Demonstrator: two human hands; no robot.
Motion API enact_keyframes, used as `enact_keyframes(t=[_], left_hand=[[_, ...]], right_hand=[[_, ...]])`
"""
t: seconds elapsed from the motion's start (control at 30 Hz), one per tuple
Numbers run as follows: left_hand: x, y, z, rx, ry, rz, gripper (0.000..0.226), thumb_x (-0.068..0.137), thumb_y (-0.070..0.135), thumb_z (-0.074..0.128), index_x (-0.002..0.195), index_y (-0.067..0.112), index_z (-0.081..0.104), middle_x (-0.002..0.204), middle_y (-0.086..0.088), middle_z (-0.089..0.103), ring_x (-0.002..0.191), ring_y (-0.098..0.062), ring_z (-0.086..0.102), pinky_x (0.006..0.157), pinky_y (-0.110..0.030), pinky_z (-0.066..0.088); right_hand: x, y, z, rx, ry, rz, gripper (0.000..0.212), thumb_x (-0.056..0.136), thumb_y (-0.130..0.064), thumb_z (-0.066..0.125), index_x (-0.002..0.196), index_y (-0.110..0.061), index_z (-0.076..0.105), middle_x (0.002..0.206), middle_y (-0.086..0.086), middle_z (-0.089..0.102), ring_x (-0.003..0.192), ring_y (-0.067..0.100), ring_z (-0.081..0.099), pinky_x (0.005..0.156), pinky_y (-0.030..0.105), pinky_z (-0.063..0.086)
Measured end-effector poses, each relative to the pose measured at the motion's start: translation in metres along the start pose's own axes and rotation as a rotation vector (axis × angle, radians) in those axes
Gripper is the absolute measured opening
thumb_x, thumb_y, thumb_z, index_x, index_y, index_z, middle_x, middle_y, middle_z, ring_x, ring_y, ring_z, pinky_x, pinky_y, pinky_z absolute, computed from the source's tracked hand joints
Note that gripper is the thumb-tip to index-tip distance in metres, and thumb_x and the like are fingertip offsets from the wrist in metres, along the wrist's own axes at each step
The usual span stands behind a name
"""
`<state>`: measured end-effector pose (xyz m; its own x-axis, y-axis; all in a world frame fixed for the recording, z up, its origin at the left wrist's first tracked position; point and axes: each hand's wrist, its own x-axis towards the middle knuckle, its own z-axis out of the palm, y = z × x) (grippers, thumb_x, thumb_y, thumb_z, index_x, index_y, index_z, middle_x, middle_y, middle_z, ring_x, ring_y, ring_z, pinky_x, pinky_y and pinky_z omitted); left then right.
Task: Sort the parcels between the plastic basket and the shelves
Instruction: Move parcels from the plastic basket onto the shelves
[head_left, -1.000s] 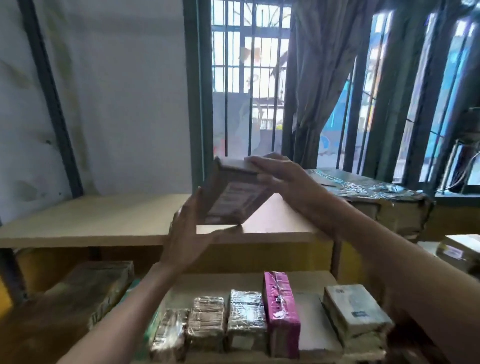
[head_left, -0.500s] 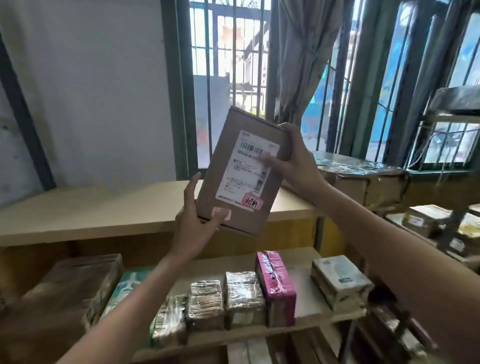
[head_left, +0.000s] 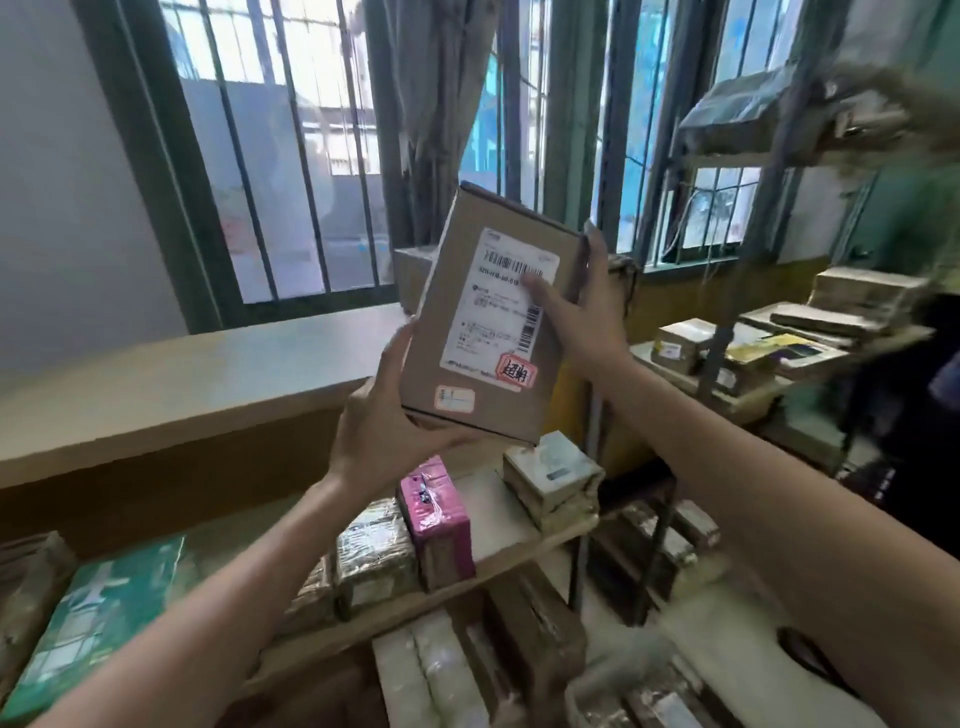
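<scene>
Label check before shelving

I hold the brown cardboard parcel (head_left: 493, 322) upright above the wooden shelf (head_left: 491, 501), white label toward me, probably to read it. My left hand (head_left: 384, 415) grips the lower corner; my right hand (head_left: 582, 312) pinches the right edge

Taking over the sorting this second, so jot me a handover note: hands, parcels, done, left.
Left hand grips the lower left corner of the cardboard parcel; right hand holds its right edge, thumb on the label.
Parcel is up in the air, tilted, label facing the camera.
Below, the shelf carries a pink parcel and several wrapped ones. Basket not in view.
Done: one parcel in hand.
Left: place it, probably on a shelf, then the rest.
</scene>
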<state>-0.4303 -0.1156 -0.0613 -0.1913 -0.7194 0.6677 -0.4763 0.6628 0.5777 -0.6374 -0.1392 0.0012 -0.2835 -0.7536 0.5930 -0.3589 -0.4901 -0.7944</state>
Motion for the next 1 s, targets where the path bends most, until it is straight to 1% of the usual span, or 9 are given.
enact_keyframes(t=[0.1,0.2,0.33,0.43,0.5,0.6,0.7,0.8,1.0], left_hand=[[0.007,0.018,0.049,-0.035,-0.057,0.015,0.114,0.044,0.067,0.074,0.141,0.042,0.019,0.114,0.013,0.061,0.092,0.004,0.056,0.069,-0.001,0.042],[0.012,0.039,0.108,-0.108,-0.13,-0.012,0.117,0.041,0.068,0.074,0.141,0.043,0.02,0.109,0.023,0.056,0.089,0.009,0.053,0.069,0.004,0.037],[-0.003,0.062,0.209,-0.34,-0.333,-0.147,0.116,0.052,0.03,0.089,0.144,0.037,0.02,0.118,0.022,0.058,0.105,0.004,0.056,0.087,-0.015,0.046],[-0.032,0.073,0.282,-0.462,-0.452,-0.245,0.112,0.059,0.004,0.084,0.147,0.02,0.016,0.129,0.013,0.049,0.118,-0.005,0.048,0.095,-0.015,0.043],[-0.052,0.078,0.326,-0.507,-0.514,-0.318,0.11,0.059,0.001,0.083,0.146,0.021,0.017,0.134,0.006,0.048,0.122,-0.009,0.047,0.101,-0.028,0.042],[-0.083,0.08,0.383,-0.509,-0.541,-0.394,0.106,0.059,0.009,0.085,0.138,0.042,0.022,0.119,0.022,0.052,0.106,0.009,0.051,0.09,-0.017,0.046],[-0.12,0.071,0.43,-0.453,-0.553,-0.497,0.109,0.057,0.015,0.086,0.139,0.046,0.022,0.12,0.015,0.053,0.108,-0.002,0.051,0.088,-0.02,0.041],[-0.159,0.05,0.467,-0.498,-0.554,-0.666,0.107,0.059,0.009,0.084,0.143,0.034,0.023,0.121,0.016,0.055,0.113,-0.01,0.055,0.092,-0.023,0.045],[-0.235,0.003,0.517,-0.621,-0.595,-0.905,0.1,0.059,0.012,0.071,0.143,0.015,0.017,0.13,0.02,0.04,0.112,0.012,0.046,0.091,-0.007,0.036]], right_hand=[[-0.004,0.024,-0.047,-0.049,0.094,0.08,0.083,0.088,-0.038,0.06,0.149,-0.029,0.003,0.121,-0.002,0.057,0.096,0.008,0.059,0.056,0.003,0.048],[-0.01,0.052,-0.101,-0.119,0.202,0.118,0.085,0.089,-0.04,0.059,0.15,-0.026,0.002,0.127,-0.003,0.052,0.101,0.005,0.049,0.058,-0.006,0.039],[-0.025,0.104,-0.187,-0.222,0.217,0.22,0.091,0.086,-0.041,0.063,0.15,-0.022,0.002,0.14,0.002,0.045,0.117,0.008,0.045,0.092,0.016,0.036],[-0.052,0.155,-0.245,-0.285,0.195,0.372,0.095,0.083,-0.041,0.067,0.15,-0.025,0.002,0.141,0.003,0.047,0.122,0.012,0.047,0.081,0.008,0.03],[-0.071,0.191,-0.278,-0.299,0.18,0.49,0.097,0.082,-0.037,0.069,0.15,-0.029,0.0,0.139,0.003,0.051,0.124,0.017,0.049,0.083,0.01,0.031],[-0.095,0.241,-0.319,-0.308,0.163,0.62,0.099,0.081,-0.034,0.07,0.15,-0.029,-0.001,0.143,0.003,0.046,0.129,0.02,0.044,0.101,0.026,0.034],[-0.125,0.29,-0.338,-0.341,0.142,0.725,0.095,0.082,-0.031,0.069,0.151,-0.025,0.003,0.145,-0.002,0.042,0.131,0.018,0.041,0.108,0.027,0.03],[-0.177,0.34,-0.333,-0.27,-0.016,0.839,0.077,0.084,-0.019,0.068,0.146,-0.024,0.023,0.124,-0.008,0.054,0.102,-0.005,0.056,0.094,0.026,0.048],[-0.26,0.433,-0.32,-0.245,-0.151,1.049,0.065,0.08,-0.022,0.072,0.135,-0.031,0.038,0.102,-0.03,0.057,0.085,-0.026,0.051,0.071,-0.002,0.036]])
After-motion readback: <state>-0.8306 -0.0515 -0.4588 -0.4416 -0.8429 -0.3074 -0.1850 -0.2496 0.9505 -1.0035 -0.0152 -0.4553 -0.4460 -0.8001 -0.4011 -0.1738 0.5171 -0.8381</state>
